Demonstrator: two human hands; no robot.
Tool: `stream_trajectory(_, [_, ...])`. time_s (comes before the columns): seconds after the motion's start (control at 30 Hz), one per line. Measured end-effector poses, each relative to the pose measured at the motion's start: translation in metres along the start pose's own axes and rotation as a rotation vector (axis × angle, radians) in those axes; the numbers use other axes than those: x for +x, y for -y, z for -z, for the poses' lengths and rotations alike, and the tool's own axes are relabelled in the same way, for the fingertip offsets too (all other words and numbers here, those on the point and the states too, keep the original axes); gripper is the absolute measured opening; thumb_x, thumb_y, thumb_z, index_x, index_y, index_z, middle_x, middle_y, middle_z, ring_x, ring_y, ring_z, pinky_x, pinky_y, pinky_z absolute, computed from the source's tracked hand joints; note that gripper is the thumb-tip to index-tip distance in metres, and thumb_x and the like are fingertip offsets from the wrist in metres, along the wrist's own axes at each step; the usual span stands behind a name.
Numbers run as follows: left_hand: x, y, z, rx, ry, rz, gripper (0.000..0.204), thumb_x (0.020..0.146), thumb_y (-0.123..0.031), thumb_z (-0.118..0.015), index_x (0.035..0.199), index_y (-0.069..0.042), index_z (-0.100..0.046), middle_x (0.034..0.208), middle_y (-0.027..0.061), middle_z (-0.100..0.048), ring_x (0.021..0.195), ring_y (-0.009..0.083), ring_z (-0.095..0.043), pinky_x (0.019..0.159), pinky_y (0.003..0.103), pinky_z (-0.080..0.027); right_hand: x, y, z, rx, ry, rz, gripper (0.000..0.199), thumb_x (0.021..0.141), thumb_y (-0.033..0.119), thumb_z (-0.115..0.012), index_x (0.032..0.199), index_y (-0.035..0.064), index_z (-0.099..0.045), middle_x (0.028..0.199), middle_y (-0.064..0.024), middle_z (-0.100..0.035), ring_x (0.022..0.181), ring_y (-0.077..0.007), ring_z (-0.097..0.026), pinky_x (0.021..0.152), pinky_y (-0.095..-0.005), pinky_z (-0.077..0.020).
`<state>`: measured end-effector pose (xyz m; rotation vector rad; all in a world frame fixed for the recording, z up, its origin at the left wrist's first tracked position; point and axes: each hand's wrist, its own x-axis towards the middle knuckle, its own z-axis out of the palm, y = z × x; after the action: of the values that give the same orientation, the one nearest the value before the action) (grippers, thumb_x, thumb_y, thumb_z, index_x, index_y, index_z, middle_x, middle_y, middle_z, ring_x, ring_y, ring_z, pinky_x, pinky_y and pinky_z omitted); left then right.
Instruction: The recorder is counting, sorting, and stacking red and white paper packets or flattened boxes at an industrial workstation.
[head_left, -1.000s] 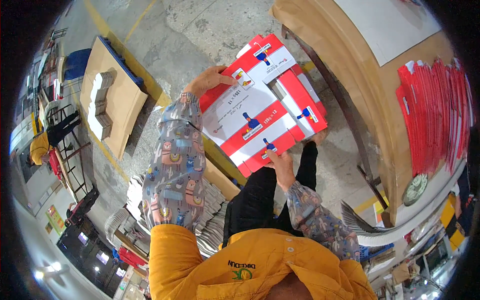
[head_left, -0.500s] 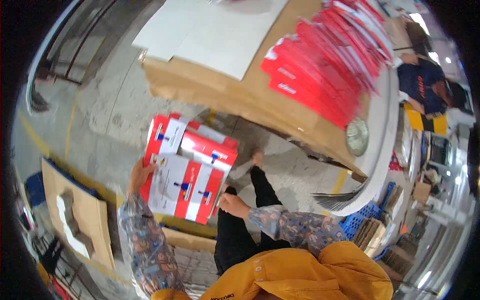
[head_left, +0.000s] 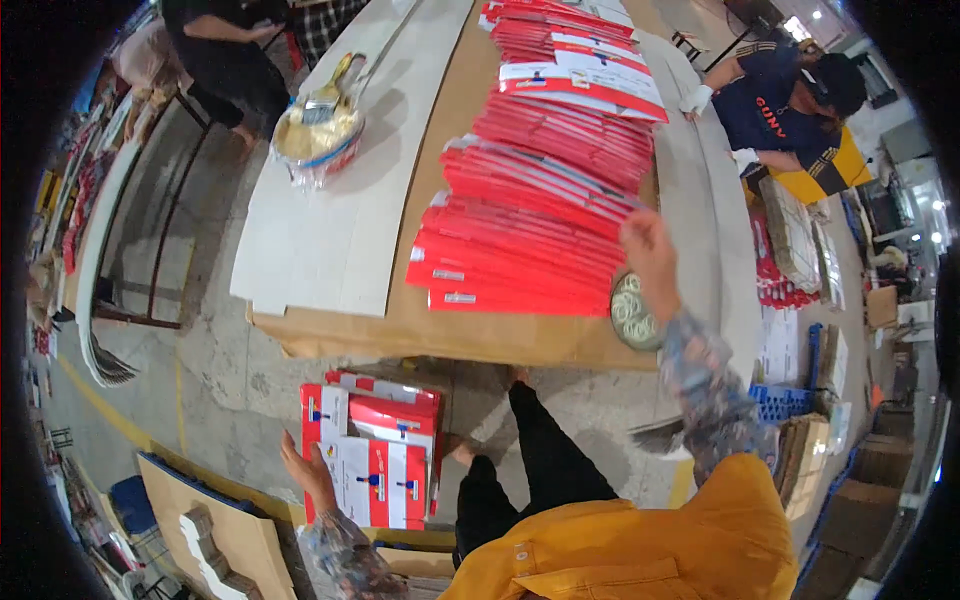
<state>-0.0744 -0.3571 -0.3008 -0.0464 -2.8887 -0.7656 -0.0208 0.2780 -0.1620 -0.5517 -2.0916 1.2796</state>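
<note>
A stack of flat red-and-white printed cardboard pieces lies low in front of me, below the table's near edge. My left hand is at its left side, with fingers stretched and apart. Over the near right end of a long row of overlapping red printed cardboard pieces on the table is my right hand. Its fingers look curled but blurred, and whether they touch or hold a piece cannot be made out. Just below that hand sits a round pale-green dish-like thing with coiled shapes inside.
White sheets cover the left of the brown-topped table. On them stands a bowl of cream-coloured paste with a brush across it. A co-worker in dark clothing is at the far right. A blue crate stands right.
My right hand has left the stack's right edge and risen to the red row on the table. My left hand's fingers have opened beside the stack. The view has shifted, showing more table.
</note>
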Motion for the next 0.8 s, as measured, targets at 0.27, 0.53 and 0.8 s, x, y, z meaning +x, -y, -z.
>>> stream_trajectory(0.27, [-0.01, -0.202, -0.062, -0.391, -0.006, 0.125, 0.051, 0.077, 0.006, -0.063, 0.126, 0.001, -0.049, 0.112, 0.0119, -0.054, 0.095, 0.0217, -0.056, 0.085, 0.034, -0.046, 0.276, -0.166, 0.089, -0.461, -0.671, -0.108, 0.056, 0.076, 0.046, -0.07, 0.101, -0.0015, -0.056, 0.085, -0.0096, -0.06, 0.077, -0.0174, -0.059, 0.062, -0.0312, -0.0475])
stream_trajectory(0.53, [0.036, -0.401, -0.109, -0.666, 0.241, 0.052, 0.039, 0.08, 0.006, -0.062, 0.117, -0.001, -0.054, 0.106, 0.0097, -0.057, 0.095, 0.0198, -0.059, 0.084, 0.031, -0.048, 0.321, -0.172, 0.091, 0.185, -0.166, -0.564, 0.032, 0.082, 0.031, -0.067, 0.094, 0.0015, -0.061, 0.09, -0.0077, -0.063, 0.071, -0.0174, -0.059, 0.048, -0.0308, -0.0472])
stream_trajectory(0.8, [0.086, -0.545, -0.131, -1.272, 0.535, 0.105, 0.027, 0.09, -0.014, -0.062, 0.114, -0.001, -0.056, 0.11, 0.0092, -0.06, 0.104, 0.0179, -0.057, 0.09, 0.031, -0.047, 0.249, -0.078, 0.09, 0.656, -0.191, -0.37, 0.02, 0.092, 0.021, -0.057, 0.101, 0.005, -0.05, 0.098, -0.0096, -0.058, 0.084, -0.0175, -0.06, 0.058, -0.0333, -0.0522])
